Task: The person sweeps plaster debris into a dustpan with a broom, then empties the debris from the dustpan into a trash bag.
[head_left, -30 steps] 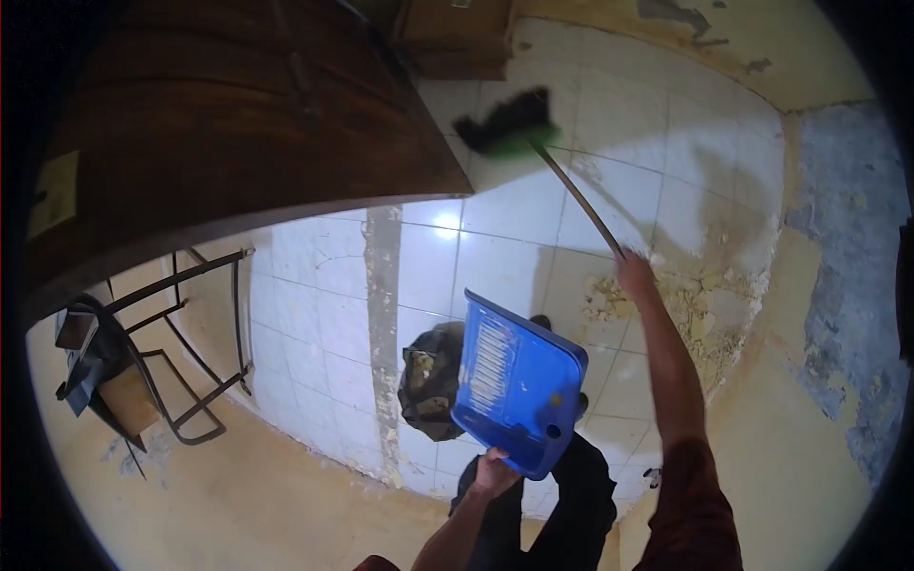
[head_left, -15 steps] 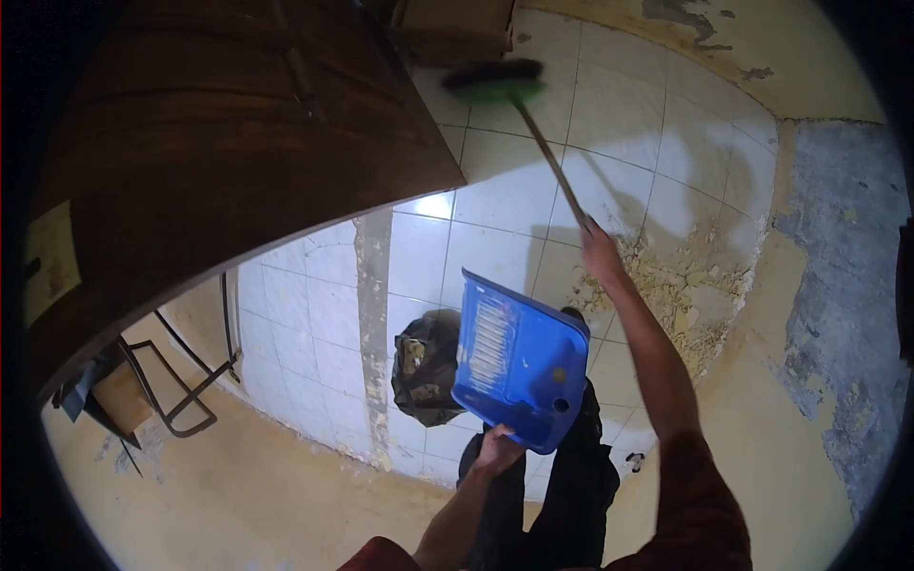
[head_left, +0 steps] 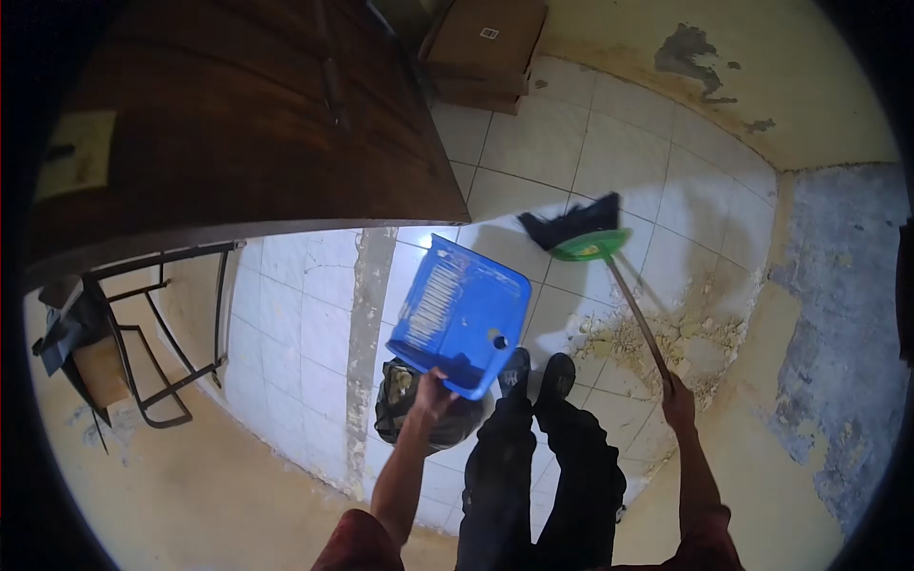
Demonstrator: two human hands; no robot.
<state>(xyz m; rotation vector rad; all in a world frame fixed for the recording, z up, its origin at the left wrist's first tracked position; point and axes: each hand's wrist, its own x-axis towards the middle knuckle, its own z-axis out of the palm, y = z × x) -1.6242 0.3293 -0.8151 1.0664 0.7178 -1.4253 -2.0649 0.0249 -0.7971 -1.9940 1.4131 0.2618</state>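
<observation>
My left hand grips the near edge of a blue dustpan, which is held up over the tiles and overlaps a black plastic bag in this view. Pale dust streaks mark the pan's ridged part. In my right hand, fingers wrap round the wooden handle of a broom. Its green head with black bristles is tipped up, away from my body, at the middle of the floor. Between the broom handle and the right wall lies a heap of flaked plaster debris.
A dark wooden door reaches in from the left. Cardboard boxes stand at the back. Black metal frames lean at the left. Peeling walls border the white tiled floor. My shoes stand near the debris.
The broom has come back from beside the boxes toward me, and my right hand has moved right and nearer. The dustpan has shifted left with my left hand, covering more of the bag.
</observation>
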